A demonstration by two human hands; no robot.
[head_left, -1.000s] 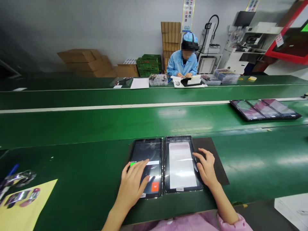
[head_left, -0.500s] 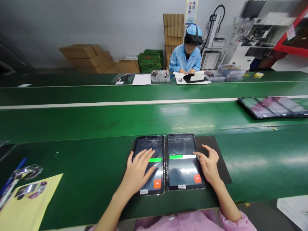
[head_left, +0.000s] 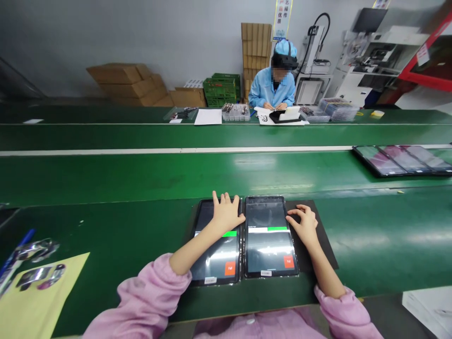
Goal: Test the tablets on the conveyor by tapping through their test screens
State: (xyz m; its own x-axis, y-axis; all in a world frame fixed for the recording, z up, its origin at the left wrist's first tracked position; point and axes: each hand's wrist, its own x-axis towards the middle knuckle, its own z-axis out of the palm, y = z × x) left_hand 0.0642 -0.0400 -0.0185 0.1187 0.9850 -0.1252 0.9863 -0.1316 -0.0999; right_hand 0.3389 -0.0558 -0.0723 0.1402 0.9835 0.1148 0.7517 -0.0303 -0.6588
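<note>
Two dark tablets lie side by side on a black mat (head_left: 323, 240). Each screen shows a green-and-white bar and an orange-red square. My left hand (head_left: 226, 212) reaches across the upper part of the left tablet (head_left: 217, 259), fingers spread toward its top edge and thumb near the gap between the tablets. Whether its palm rests on the glass I cannot tell. At the right tablet's (head_left: 270, 252) right edge is my right hand (head_left: 305, 226), its fingers bent and thumb and index tips slightly apart, holding nothing visible.
A yellow sheet (head_left: 45, 292) with small parts lies at left, beside a blue pen (head_left: 17, 252). More tablets (head_left: 406, 160) lie at far right on the green belt (head_left: 158, 174). Across it a person (head_left: 273, 87) in blue works near clear trays (head_left: 236, 112).
My left hand has moved up and right over the left tablet. My right hand has drawn its index finger back from the screen to the edge. The right tablet's green segment has switched sides.
</note>
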